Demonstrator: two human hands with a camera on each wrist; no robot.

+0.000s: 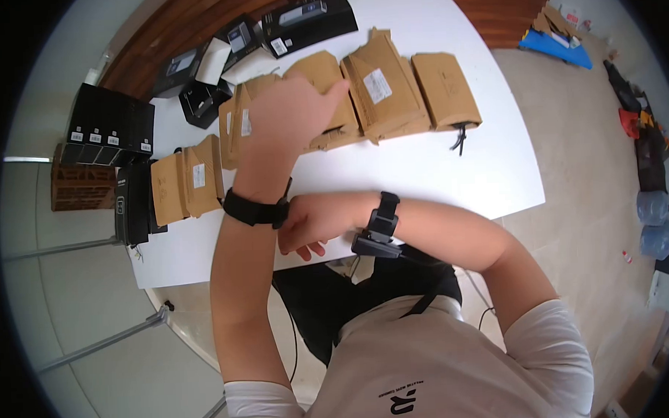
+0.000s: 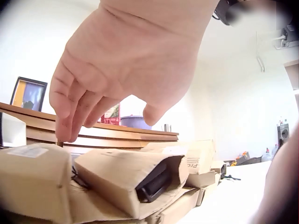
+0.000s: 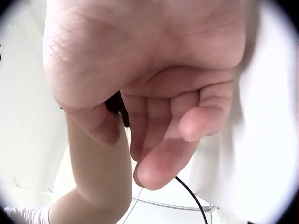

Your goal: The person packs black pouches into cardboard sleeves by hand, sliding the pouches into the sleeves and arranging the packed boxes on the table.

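My left hand (image 1: 291, 115) reaches over the row of brown cardboard boxes, fingers extended and thumb held out to the side. In the left wrist view its fingertips (image 2: 67, 133) point down just behind an open-ended cardboard box (image 2: 121, 172), with a black item (image 2: 155, 183) showing inside. Beside that box lies another cardboard box (image 2: 35, 179) with a white label. My right hand (image 1: 316, 221) hangs near the table's front edge, just by the left wrist strap (image 1: 257, 208). In the right wrist view the right hand's fingers (image 3: 166, 165) are loosely curled around nothing.
More cardboard boxes (image 1: 385, 89) stand to the right of my left hand on the white table (image 1: 422, 184). Black boxes (image 1: 309, 22) line the back, and others (image 1: 110, 125) are stacked at the left. A small open black box (image 1: 204, 103) sits behind the cardboard row.
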